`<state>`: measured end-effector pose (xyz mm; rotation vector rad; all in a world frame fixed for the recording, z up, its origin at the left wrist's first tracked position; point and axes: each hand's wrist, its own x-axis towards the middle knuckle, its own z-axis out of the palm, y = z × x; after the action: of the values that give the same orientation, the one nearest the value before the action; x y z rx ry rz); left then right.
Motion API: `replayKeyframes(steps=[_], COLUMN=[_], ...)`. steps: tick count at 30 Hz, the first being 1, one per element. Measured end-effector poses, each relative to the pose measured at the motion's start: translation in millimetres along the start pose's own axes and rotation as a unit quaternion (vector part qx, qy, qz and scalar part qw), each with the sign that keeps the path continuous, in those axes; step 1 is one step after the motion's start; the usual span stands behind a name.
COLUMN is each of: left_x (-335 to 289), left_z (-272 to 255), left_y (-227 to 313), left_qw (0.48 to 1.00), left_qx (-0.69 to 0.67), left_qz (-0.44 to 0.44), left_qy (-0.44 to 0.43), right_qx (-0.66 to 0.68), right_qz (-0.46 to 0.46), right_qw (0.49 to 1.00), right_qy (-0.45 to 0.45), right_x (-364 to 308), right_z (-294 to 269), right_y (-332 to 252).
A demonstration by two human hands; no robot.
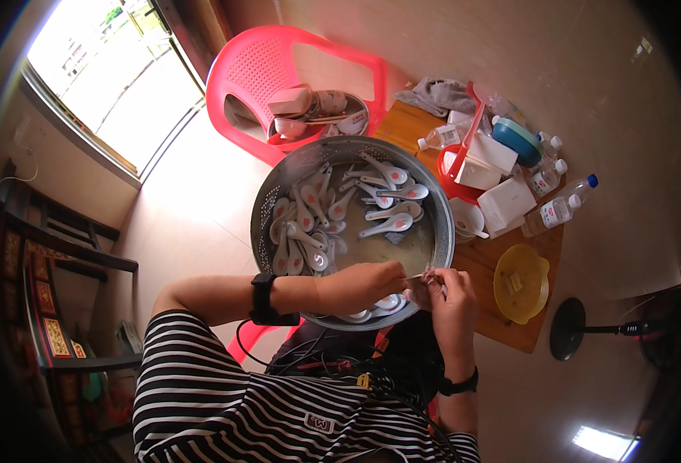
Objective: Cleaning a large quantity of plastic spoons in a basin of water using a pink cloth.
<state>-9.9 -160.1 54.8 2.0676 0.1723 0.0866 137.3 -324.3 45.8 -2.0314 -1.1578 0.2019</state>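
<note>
Both my hands meet over the near right rim of a large round metal basin (446, 231) with a perforated upper band. My left hand (362, 285) is closed, with a thin pale tip showing past its fingers; what it belongs to is mostly hidden. The fingers of my right hand (453, 297) pinch a small crumpled grey-brown cloth (418, 293) against that tip. Inside the basin, many white soup spoons (311, 199) with red marks lie heaped at the left in cloudy water. More spoons (391, 224) are stacked at the right, and several sit under my hands.
A pink plastic chair (252, 58) beyond the basin holds bowls and chopsticks. To the right, a wooden table (471, 301) carries plastic bottles (545, 216), white boxes (506, 204), a red ladle (475, 116) and a yellow basin (522, 284). A dark carved chair (51, 309) stands left.
</note>
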Motion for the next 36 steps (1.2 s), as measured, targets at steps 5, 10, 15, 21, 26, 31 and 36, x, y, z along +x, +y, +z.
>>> replayKeyframes(steps=[5, 10, 15, 21, 26, 31, 36], left_x=[1, -2, 7, 3, -3, -4, 0], left_z=[-28, -18, -17, 5, 1, 1, -1], left_y=[40, 20, 24, 21, 25, 19, 20], left_qw=[0.885, 0.853, 0.912, 0.948, 0.939, 0.921, 0.869], left_qx=[-0.354, -0.423, -0.288, -0.266, -0.307, -0.351, -0.445], left_qz=[-0.280, -0.265, -0.289, -0.168, -0.145, -0.151, -0.206], left_qy=[-0.120, -0.150, -0.048, -0.055, -0.060, -0.074, -0.067], right_qx=[0.026, 0.076, 0.098, 0.076, 0.120, 0.199, 0.198], right_qz=[-0.057, -0.080, -0.065, -0.036, 0.045, 0.129, 0.121], right_qw=[0.995, 0.992, 0.986, 0.996, 0.986, 0.963, 0.961], right_qy=[0.073, 0.061, 0.118, 0.044, 0.110, 0.125, 0.152], right_x=[-3, -4, -4, -4, 6, 3, 1], right_z=[-1, -5, -7, -2, -4, -1, 11], right_y=[1, -5, -4, -26, -6, 1, 4])
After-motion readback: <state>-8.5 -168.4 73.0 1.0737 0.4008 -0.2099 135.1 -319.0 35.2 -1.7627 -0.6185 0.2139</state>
